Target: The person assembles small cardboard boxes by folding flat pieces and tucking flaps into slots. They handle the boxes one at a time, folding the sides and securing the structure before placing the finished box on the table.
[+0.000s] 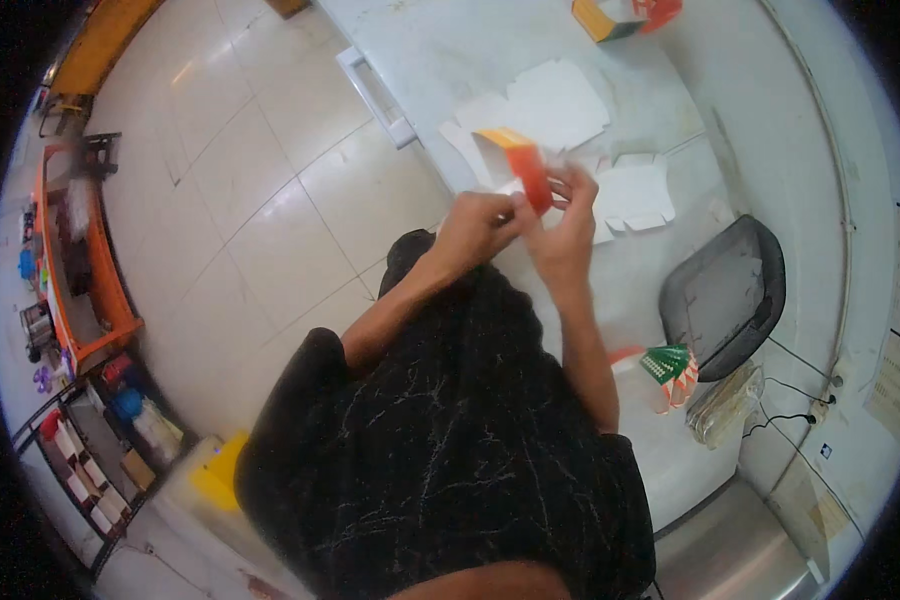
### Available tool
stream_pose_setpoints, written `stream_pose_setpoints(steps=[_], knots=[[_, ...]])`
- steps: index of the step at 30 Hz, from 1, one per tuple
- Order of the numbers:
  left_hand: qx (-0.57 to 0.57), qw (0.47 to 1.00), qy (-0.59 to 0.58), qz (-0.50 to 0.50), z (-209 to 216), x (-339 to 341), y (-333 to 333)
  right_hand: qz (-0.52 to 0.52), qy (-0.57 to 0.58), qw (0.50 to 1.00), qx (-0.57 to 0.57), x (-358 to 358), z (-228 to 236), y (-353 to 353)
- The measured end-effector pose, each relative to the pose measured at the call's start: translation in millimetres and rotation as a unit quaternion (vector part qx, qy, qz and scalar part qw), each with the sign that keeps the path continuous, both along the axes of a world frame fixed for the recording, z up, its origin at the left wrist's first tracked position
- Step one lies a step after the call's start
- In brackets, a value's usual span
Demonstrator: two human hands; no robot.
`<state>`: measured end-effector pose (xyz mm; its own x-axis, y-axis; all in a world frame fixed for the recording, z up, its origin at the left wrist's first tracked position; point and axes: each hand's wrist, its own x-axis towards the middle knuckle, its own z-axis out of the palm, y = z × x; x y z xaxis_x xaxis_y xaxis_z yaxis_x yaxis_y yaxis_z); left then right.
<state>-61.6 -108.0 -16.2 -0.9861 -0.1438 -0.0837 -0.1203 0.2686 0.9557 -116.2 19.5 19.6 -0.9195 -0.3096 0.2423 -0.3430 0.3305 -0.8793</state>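
Observation:
Above the table, my two hands hold a small red and yellow cardboard box (533,180), partly folded and blurred by motion. My left hand (475,232) pinches its near lower edge, fingers closed. On its right side, my right hand (566,225) grips it with the thumb at the near edge and the fingers bent behind. White flat cardboard blanks (560,100) lie just beyond the box, printed side hidden. Another white cut-out blank (640,192) rests to the right of my right hand.
At the table's (420,50) far end stands a yellow, black and red carton (610,18). A black-rimmed tray (725,285) leans near the wall. Closer are a fanned green-and-red paper stack (670,368), a clear plastic packet (722,405) and black cables (785,418). Orange shelving (90,260) stands left.

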Motion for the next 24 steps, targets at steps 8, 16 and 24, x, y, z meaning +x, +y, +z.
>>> stream_pose_setpoints(steps=[8, 16, 24], knots=[[0.147, 0.986, 0.071, 0.027, -0.8, -14.3, 4.1, 0.054, 0.073, 0.97, 0.226, -20.6, -15.0, 23.7], [0.192, 0.975, 0.033, 0.108, 14.8, -22.5, 5.3, 0.038, 0.137, 0.981, 0.135, -15.6, -7.0, 17.4], [0.136, 0.985, 0.082, 0.065, -4.5, -21.1, -2.7, -0.01, -0.114, 0.993, -0.006, -20.1, 16.0, 20.7]])
